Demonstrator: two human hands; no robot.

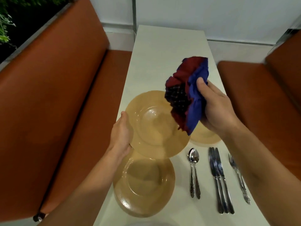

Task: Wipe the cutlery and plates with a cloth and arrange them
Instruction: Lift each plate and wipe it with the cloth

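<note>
My left hand (121, 132) grips the left rim of a tan plate (154, 126), lifted and tilted above the table. My right hand (215, 106) holds a crumpled red, blue and checked cloth (187, 93) over the plate's right edge. A second tan plate (143, 185) lies flat on the table below the lifted one. A third plate (205, 137) peeks out under my right hand. Spoons (193, 170), knives (219, 178) and forks (238, 175) lie in a row to the right.
The narrow white table (162, 54) runs away from me between two orange-brown bench seats, the left bench (57, 95) and the right bench (260, 95). A white wall stands at the far end, and plants sit behind the left bench.
</note>
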